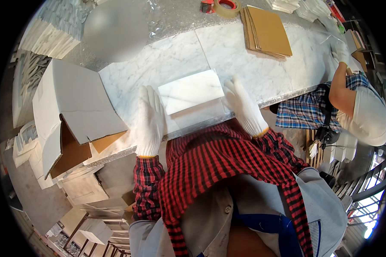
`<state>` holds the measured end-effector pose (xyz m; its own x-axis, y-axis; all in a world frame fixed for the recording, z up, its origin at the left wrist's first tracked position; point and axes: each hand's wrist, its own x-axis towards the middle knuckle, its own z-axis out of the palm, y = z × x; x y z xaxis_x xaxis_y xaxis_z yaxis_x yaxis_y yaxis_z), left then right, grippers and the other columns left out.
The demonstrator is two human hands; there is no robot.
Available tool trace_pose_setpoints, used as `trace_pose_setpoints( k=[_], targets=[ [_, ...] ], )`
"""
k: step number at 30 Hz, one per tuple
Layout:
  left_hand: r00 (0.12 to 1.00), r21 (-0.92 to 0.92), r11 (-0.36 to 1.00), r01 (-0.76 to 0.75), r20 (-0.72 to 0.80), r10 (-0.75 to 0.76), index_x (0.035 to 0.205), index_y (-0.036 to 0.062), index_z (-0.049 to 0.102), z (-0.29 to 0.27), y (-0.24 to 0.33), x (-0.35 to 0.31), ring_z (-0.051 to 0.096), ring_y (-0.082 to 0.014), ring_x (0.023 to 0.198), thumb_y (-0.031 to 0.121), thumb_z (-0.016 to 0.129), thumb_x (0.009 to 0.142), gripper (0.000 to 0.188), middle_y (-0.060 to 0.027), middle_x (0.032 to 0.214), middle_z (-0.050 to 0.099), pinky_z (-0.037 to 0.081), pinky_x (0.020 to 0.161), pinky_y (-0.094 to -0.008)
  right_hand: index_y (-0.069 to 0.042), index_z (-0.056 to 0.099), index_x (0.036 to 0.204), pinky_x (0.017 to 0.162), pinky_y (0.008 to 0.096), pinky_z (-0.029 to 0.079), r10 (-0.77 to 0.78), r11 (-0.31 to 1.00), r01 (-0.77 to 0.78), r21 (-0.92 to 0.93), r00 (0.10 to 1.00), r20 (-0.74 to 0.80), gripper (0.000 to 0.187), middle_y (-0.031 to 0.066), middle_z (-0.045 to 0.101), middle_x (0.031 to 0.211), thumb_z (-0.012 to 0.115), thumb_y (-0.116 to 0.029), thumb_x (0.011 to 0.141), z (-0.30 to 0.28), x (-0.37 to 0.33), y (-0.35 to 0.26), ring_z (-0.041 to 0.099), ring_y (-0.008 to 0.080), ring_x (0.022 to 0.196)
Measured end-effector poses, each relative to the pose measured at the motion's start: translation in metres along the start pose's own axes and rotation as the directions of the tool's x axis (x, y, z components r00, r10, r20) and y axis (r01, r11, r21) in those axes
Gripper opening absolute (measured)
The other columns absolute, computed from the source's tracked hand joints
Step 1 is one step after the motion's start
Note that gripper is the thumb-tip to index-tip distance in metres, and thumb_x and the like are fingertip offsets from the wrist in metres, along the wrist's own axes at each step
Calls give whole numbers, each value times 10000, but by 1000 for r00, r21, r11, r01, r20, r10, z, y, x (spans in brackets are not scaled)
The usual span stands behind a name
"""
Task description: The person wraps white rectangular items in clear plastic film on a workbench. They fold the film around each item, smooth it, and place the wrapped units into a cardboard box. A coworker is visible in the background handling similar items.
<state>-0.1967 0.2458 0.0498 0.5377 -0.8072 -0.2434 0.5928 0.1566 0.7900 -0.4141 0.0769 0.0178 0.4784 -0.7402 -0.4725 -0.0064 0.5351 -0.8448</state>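
1. While the left hand (151, 115) and right hand (244, 105), both gloved, stand open with fingers extended, the white marble tile (191, 91) lies between them on the tabletop (169, 55); contact cannot be told.
2. An uneven push could slide the tile off the side nearest the wearer, probably chipping it.
3. Left of the left hand: an open-flapped carton (78, 96), any contents hidden.
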Motion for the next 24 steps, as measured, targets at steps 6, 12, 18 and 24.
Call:
trace_pose_setpoints(
  k=[6,12,18,24],
  targets=[
    [986,488,857,-166,100,134,1684,67,220,-9,19,-10,105,-369,1639,352,600,1030,809,-181,1778,108,143,1324,-452,11,759,1166,573,224,430,452,867,-248,-433,758,470,317,37,709,847,695,-243,988,10,-59,-37,565,44,661],
    [817,785,-247,-568,574,-56,1375,187,658,22,57,-18,349,-578,1442,148,836,730,670,-186,1644,396,371,1175,-583,47,792,1043,517,234,421,317,924,-41,-379,637,702,239,70,739,811,650,-139,994,28,-79,-117,546,57,596],
    [850,830,206,-519,474,231,1151,184,821,14,24,16,441,-434,1455,207,796,852,301,-131,1485,625,419,1154,-547,32,686,1264,705,265,520,-67,963,179,-200,882,466,382,106,748,1058,657,-228,985,44,-30,-158,676,134,855],
    [976,571,814,106,-216,24,1050,-46,790,24,21,46,628,-97,967,282,739,1001,336,-50,1042,740,484,848,-253,-52,427,1612,1088,361,469,-319,899,354,-257,932,171,729,117,638,1446,576,-519,1073,55,50,-124,607,244,1329]
  ],
)
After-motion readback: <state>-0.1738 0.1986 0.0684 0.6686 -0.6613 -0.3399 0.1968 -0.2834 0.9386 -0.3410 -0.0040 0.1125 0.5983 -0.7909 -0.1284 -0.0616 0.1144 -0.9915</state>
